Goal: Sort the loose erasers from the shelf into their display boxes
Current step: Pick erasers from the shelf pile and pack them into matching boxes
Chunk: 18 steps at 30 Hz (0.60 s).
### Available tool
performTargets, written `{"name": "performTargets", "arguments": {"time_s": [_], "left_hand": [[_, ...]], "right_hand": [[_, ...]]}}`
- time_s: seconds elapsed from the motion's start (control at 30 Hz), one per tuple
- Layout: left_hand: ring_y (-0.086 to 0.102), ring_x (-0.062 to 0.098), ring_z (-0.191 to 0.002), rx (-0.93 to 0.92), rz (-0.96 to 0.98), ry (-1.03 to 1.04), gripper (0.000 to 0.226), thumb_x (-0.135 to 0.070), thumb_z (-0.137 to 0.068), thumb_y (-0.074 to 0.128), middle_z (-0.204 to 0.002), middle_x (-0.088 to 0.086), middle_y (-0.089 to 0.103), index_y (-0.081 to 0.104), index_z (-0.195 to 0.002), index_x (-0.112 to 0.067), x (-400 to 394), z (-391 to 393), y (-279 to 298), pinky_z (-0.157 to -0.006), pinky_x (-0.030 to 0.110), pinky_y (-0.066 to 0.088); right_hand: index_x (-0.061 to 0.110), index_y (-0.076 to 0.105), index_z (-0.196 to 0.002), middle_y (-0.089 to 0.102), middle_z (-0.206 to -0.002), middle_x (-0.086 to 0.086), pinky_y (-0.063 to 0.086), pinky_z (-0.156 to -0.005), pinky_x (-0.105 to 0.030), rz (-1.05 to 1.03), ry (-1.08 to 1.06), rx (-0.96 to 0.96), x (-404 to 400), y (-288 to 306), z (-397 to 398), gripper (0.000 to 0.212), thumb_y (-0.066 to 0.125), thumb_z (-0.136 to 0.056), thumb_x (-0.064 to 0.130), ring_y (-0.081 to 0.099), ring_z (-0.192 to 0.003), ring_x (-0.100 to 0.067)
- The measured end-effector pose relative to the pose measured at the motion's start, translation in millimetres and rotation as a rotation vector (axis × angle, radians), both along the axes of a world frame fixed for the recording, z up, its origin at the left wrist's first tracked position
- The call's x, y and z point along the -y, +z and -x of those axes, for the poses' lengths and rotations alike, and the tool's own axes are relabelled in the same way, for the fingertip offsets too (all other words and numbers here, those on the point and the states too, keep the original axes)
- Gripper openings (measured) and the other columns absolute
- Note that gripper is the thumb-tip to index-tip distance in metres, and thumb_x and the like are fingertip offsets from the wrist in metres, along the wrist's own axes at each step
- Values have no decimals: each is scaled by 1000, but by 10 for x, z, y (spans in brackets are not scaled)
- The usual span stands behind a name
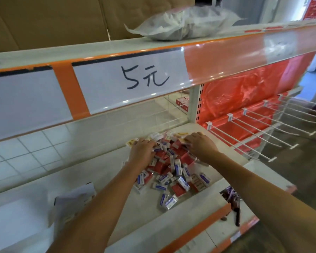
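On shelf [204, 212]: hands on eraser pile [171, 172]; front edge strip bare.

even, soft daylight fills the view, brightest at the upper right. small white glints sit on the clear price strip [226, 57] along the upper shelf edge, and glare washes over the red plastic sheet [244, 92] behind it. the lower shelf [204, 212] is evenly lit, with only faint shadows under the arms. the wide lens bows the shelf edges into curves toward the frame borders. the plastic bag [182, 24] on top and the forearms at the bottom corners look soft and smeared.
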<state>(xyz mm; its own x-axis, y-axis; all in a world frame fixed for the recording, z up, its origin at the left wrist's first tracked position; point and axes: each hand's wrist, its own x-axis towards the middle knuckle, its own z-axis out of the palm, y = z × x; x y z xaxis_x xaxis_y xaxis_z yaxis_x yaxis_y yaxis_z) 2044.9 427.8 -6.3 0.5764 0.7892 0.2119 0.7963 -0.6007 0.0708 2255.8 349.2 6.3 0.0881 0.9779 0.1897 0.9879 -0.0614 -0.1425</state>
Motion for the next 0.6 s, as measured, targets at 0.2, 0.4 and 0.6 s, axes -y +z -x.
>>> {"name": "performTargets", "arguments": {"time_s": [0.2, 0.4, 0.6], "left_hand": [[49, 20, -115, 94, 1, 20, 40, -34, -91, 55, -121, 4, 59, 54, -128, -18, 134, 44, 80, -95, 30, 36], [52, 20, -112, 249, 10, 4, 37, -32, -89, 59, -117, 2, 63, 58, -123, -17, 336, 102, 141, -92, 29, 37], [48, 16, -115, 356, 95, -23, 39, -35, -88, 61, -123, -1, 59, 59, -124, -22, 666, 181, 172, -89, 25, 34]], "right_hand": [[6, 61, -108, 62, -102, -8, 39, -74, -28, -42, 1, -168, 74, 80, -11, 32, 52, -94, 34, 54, -94, -22], [6, 61, -94, 62, -83, -3, 40, -61, -24, -90, 19, -515, 339, 166, 66, 14, 60, -90, 20, 56, -75, -21], [25, 58, -105, 64, -85, 10, 48, -59, -11, -27, 106, -760, 684, 243, 196, 15, 57, -92, 19, 64, -73, -1]]}}
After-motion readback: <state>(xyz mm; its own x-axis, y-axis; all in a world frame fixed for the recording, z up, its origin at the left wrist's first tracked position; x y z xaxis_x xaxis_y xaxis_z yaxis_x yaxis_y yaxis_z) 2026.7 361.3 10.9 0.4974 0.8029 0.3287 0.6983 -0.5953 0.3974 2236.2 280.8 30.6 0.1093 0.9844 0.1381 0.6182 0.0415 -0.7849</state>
